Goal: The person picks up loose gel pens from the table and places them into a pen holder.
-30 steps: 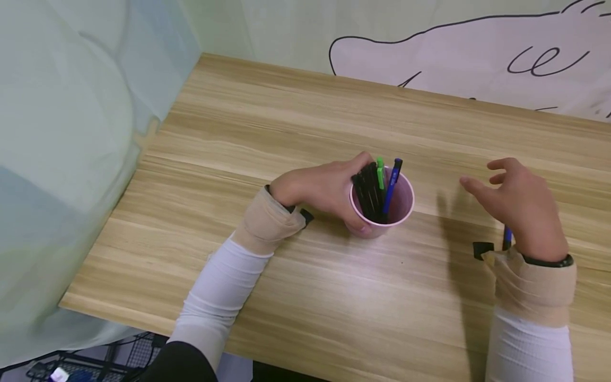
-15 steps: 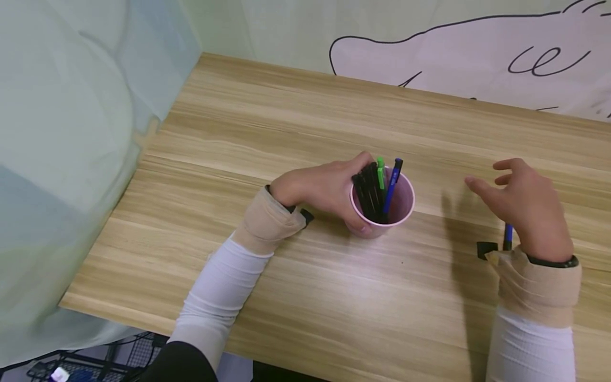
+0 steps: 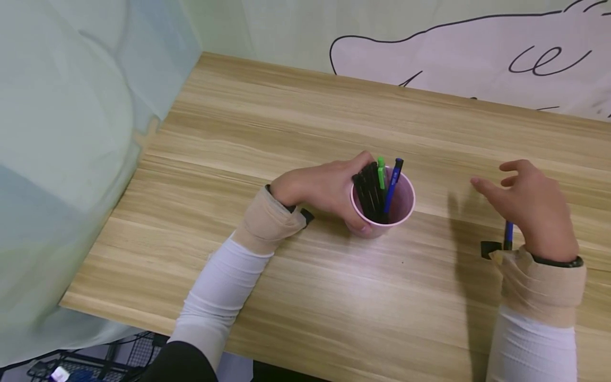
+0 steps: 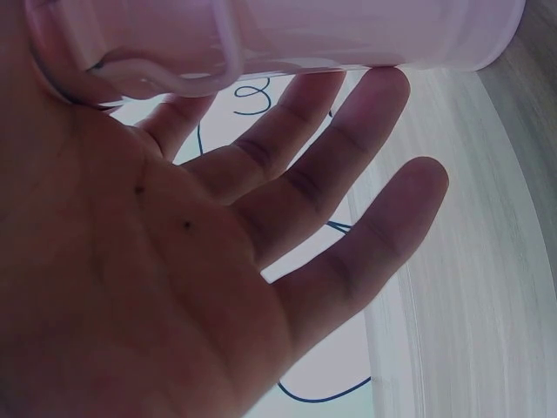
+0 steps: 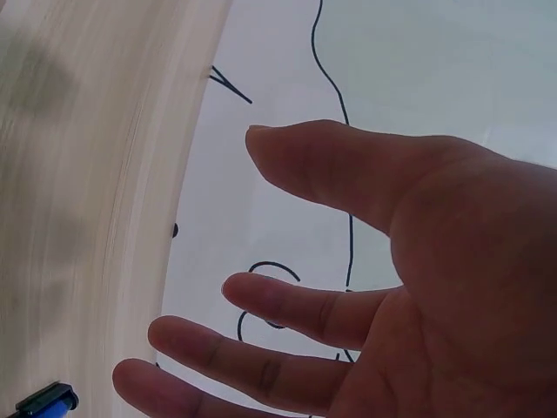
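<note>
My left hand (image 3: 329,188) grips a pink cup (image 3: 379,230) from its left side, thumb and fingers around the wall. In the left wrist view, the pink cup (image 4: 331,35) shows a loop handle near the palm, with fingertips against its side. Inside stand several black pens (image 3: 366,193), a green-topped pen (image 3: 381,174) and a blue pen (image 3: 393,183) leaning right. My right hand (image 3: 534,207) hovers over the table with relaxed, parted fingers and holds nothing. Another blue pen (image 3: 508,234) lies beneath it, partly hidden by hand and wrist; its dark-tipped end (image 5: 52,399) shows in the right wrist view.
The wooden table (image 3: 267,122) meets a wall covering (image 3: 429,53) with a line drawing at the back. Pale cloth (image 3: 62,159) hangs along the left edge. A black mesh rack (image 3: 110,355) sits below the front left.
My right hand has drifted slightly to the right, showing a little more of the pen under it. The left hand and the cup have stayed put.
</note>
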`<state>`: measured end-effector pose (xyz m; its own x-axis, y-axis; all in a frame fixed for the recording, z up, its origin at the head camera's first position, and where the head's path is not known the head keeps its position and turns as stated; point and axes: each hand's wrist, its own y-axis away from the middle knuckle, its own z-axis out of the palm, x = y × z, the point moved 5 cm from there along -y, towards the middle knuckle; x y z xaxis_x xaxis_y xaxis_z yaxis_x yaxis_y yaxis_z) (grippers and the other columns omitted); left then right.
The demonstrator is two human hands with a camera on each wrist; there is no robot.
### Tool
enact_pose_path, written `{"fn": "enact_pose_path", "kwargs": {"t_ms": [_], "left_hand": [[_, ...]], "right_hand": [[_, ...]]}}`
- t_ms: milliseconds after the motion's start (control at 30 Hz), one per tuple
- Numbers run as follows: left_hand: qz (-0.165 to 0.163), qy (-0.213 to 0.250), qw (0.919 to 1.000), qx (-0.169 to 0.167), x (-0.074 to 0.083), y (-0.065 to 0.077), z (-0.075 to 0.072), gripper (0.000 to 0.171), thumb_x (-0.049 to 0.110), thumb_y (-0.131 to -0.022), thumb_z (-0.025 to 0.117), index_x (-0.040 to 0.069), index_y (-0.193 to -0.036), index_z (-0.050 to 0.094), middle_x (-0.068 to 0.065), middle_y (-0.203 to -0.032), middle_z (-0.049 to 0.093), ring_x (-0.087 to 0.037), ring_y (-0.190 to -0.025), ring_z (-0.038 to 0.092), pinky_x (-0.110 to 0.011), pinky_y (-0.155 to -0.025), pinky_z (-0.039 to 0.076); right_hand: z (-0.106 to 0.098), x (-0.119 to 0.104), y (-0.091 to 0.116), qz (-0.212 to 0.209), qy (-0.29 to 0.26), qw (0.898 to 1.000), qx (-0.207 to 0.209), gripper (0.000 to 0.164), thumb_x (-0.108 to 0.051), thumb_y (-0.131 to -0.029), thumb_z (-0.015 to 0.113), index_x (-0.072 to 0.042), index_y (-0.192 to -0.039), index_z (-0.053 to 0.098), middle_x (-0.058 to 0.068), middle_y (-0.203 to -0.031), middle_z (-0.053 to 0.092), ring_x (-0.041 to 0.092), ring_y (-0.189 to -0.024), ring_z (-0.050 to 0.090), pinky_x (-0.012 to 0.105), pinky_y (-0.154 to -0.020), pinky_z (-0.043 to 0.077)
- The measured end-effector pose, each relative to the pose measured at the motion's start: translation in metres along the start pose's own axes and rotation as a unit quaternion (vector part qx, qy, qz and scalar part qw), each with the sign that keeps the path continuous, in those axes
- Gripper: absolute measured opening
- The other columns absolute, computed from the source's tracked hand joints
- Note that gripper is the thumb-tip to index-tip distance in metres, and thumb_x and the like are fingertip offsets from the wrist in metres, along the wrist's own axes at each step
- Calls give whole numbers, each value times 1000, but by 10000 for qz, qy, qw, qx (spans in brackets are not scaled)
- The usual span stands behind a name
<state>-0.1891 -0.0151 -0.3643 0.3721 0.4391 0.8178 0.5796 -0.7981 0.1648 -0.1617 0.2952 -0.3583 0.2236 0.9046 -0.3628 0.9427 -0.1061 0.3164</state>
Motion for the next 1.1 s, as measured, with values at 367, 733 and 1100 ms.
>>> {"fn": "enact_pose_path", "kwargs": {"t_ms": [367, 733, 1100], "left_hand": [[-48, -6, 10000, 18, 0, 0, 0, 92, 41, -61, 94, 18, -131, 39, 3, -121, 59, -12, -112, 56, -29, -98, 44], [-54, -5, 10000, 10, 0, 0, 1, 92, 42, -61, 94, 18, -131, 39, 3, -121, 59, -12, -112, 56, -29, -98, 44], [-27, -1, 10000, 26, 2, -1, 0, 93, 42, -61, 94, 18, -132, 39, 3, -122, 59, -11, -114, 55, -29, -99, 43]], "right_hand": [[-1, 3, 0, 82, 38, 10000, -26, 90, -63, -97, 48, 12, -144, 36, 42, -131, 49, 58, -109, 53, 62, -74, 46], [-1, 14, -4, 231, -48, 9997, -106, 92, -64, -96, 47, 12, -146, 34, 42, -130, 50, 56, -108, 54, 62, -75, 46], [-2, 20, -7, 273, -40, 9995, -152, 94, -65, -95, 48, 12, -147, 34, 42, -129, 50, 55, -107, 56, 61, -73, 47]]}}
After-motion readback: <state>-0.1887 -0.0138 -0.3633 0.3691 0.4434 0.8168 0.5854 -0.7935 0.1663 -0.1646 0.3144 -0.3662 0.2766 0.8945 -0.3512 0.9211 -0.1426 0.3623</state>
